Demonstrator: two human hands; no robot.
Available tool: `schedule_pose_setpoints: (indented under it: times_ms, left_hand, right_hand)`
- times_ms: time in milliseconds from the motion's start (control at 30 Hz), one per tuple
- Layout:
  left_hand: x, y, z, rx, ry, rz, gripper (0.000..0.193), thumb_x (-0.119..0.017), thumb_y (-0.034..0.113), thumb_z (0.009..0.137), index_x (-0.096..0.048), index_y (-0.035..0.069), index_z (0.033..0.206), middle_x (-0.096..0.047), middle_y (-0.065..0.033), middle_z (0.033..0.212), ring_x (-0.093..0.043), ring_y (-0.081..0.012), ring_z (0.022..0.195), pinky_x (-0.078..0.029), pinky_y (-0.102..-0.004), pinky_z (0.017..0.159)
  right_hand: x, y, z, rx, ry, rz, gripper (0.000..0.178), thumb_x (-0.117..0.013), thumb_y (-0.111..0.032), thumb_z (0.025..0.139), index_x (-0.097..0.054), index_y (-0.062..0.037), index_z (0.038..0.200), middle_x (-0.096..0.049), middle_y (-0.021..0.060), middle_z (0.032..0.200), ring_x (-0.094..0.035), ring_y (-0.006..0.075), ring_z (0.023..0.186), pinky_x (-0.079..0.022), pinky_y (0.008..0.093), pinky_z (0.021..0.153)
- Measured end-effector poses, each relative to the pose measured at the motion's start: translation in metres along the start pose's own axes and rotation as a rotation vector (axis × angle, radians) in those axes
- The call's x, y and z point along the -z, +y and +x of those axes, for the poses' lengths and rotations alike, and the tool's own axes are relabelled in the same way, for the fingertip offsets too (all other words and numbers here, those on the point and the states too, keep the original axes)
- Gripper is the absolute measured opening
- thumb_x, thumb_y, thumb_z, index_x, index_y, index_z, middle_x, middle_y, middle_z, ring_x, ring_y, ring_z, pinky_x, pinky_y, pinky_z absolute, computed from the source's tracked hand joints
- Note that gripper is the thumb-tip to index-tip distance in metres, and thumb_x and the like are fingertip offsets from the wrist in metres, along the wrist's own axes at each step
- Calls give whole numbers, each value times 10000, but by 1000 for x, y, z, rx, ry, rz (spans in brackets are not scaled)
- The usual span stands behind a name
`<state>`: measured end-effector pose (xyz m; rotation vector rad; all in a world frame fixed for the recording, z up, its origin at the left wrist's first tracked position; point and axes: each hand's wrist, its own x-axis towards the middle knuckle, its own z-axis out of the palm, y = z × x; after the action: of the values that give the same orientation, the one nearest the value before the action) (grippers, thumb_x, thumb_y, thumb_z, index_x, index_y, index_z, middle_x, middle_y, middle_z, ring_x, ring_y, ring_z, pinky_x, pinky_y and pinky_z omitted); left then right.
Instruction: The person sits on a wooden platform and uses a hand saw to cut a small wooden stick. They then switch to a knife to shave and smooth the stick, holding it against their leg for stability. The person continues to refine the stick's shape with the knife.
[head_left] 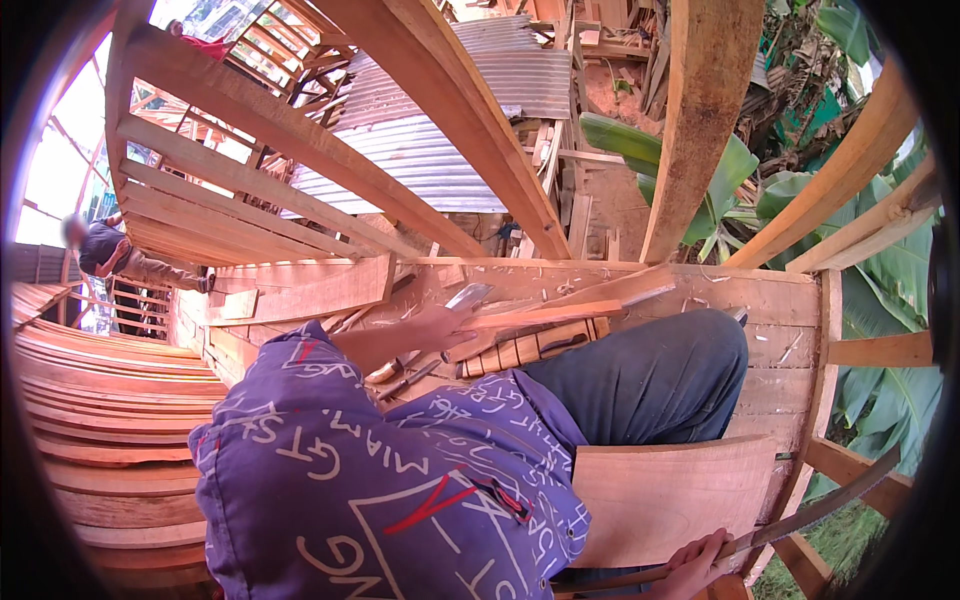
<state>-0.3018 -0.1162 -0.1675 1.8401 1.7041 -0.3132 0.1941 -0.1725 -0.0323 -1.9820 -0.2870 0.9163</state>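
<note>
My left hand (438,328) reaches across the plank floor, fingers curled beside a silvery metal piece (468,296) and the near end of an orange-brown wooden bar (545,316). What it grips is hard to make out. Low on the right, my right hand (695,562) closes around a long narrow curved strip (815,512), greyish toward its far end. Under that strip lies a wide smooth board (672,490), next to my bent leg in dark trousers. Between my left arm and knee sit a striped wooden piece with dark bands (535,347) and a dark slim tool (410,380).
Stacked planks (110,430) fill the left side. A loose board (320,297) lies along the floor's far edge. Tall timber posts (700,120) and rails rise ahead; beyond are corrugated metal sheets (440,120) and banana leaves (880,310). Another person (125,255) is at the far left.
</note>
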Motion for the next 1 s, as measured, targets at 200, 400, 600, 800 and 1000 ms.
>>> schedule_pose_setpoints:
  times_ms: [200, 400, 600, 800, 1000]
  left_hand:
    - [-9, -36, -21, 271, -70, 14, 473, -540, 419, 880, -475, 22, 1129, -624, -215, 890, -606, -400, 858, -451, -491, 727]
    - [-39, -76, -39, 343, -76, 204, 498, -571, 406, 852, -472, 33, 1166, -610, -199, 987, -598, -373, 926, -439, -493, 771]
    - [-80, -98, -33, 290, 28, 539, 533, -602, 393, 823, -469, 44, 1204, -597, -182, 1084, -591, -345, 995, -428, -495, 815]
    - [-39, -39, -1, 631, -332, 388, 566, -626, 321, 772, -474, 72, 1257, -534, -145, 1234, -541, -282, 1126, -393, -454, 890]
    - [33, 117, 60, -74, 183, -32, 400, -600, 304, 801, -511, 41, 1089, -600, -136, 1025, -601, -318, 953, -465, -451, 794]
  right_hand:
    - [-11, -14, -5, 20, -24, 33, 119, -545, -175, 872, -494, -93, 802, -300, -27, 536, -284, 60, 418, -222, 216, 361]
    - [-10, -8, -9, 67, -34, 59, 112, -536, -173, 869, -492, -96, 801, -317, -16, 529, -304, 72, 410, -236, 213, 362]
    - [19, -2, 11, 108, -221, 261, 277, -572, -351, 876, -515, -95, 790, -387, 44, 503, -333, 123, 372, -291, 230, 322]
    - [37, -43, 14, 93, -301, 670, 273, -512, -269, 924, -467, -90, 723, -355, 11, 486, -272, 94, 338, -236, 235, 293]
    - [47, -80, 14, 351, -218, 734, 241, -507, -263, 923, -463, -84, 767, -383, 31, 554, -324, 123, 418, -284, 259, 370]
